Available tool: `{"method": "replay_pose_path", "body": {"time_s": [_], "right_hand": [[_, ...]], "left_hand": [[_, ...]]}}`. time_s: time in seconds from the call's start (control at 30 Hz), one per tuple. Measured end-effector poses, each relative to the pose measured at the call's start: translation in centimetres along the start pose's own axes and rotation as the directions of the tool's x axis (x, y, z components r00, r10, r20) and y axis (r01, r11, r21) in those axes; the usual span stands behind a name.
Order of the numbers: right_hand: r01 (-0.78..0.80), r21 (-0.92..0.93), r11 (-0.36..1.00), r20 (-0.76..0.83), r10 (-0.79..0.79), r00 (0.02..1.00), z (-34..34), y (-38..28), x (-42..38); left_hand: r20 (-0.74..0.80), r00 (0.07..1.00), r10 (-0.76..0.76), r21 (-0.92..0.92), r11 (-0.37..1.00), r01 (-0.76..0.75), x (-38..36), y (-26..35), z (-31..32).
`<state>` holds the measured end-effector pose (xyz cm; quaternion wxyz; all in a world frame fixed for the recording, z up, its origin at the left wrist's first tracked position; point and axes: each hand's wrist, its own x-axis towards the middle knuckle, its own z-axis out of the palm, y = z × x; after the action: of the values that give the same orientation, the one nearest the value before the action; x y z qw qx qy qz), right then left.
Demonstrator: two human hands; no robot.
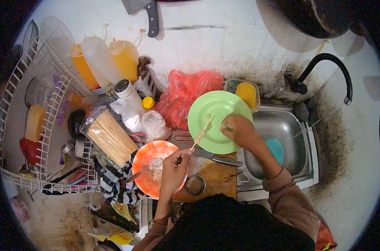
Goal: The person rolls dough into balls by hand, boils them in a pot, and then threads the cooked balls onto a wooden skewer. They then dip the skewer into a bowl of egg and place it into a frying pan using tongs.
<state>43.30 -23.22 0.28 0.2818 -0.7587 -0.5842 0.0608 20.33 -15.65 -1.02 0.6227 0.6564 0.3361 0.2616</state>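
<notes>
My left hand [176, 166] is closed on the lower end of a thin wooden skewer [211, 119]. A few small pale ball-shaped pieces [202, 134] are threaded on it, and its pointed tip lies over the light green plate [217, 102]. One small pale ball [208, 116] shows on the plate near the tip. My right hand [239, 130] is over the plate's right side, fingers curled together; what they hold, if anything, is hidden. Below my left hand is an orange-and-white plate [141, 152] with a whitish paste [157, 164] and a utensil at its edge.
A knife [227, 160] and a small strainer [195, 184] lie on the wooden board [219, 180]. Bagged skewers [110, 138] and a dish rack [43, 142] are left. A red plastic bag [185, 94] stands behind, the sink [292, 125] with black faucet [324, 58] right.
</notes>
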Motion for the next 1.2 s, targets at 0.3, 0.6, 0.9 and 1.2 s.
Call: {"method": "replay_pose_path", "body": {"time_s": [0.3, 0.6, 0.9, 1.2], "right_hand": [[-0.248, 0.907, 0.340, 0.219, 0.122, 0.968, -1.4, 0.5, 0.8], [-0.267, 0.866, 0.424, 0.239, 0.119, 0.964, -1.5, -0.5, 0.8], [-0.225, 0.789, 0.571, 0.251, 0.034, 0.967, -1.3, -0.2, 0.9], [-0.174, 0.867, 0.467, 0.197, 0.000, 0.980, -1.5, -1.9, 0.4]], "left_hand": [[0.071, 0.997, 0.022, -0.056, 0.998, -0.018, 0.1, -0.7, 0.4], [0.061, 0.993, 0.100, 0.045, 0.994, -0.103, 0.3, -0.3, 0.8], [0.086, 0.994, 0.073, 0.024, 0.997, -0.075, 0.2, 0.0, 0.6], [0.129, 0.991, 0.018, -0.006, 1.000, -0.017, 0.1, 0.5, 0.7]]}}
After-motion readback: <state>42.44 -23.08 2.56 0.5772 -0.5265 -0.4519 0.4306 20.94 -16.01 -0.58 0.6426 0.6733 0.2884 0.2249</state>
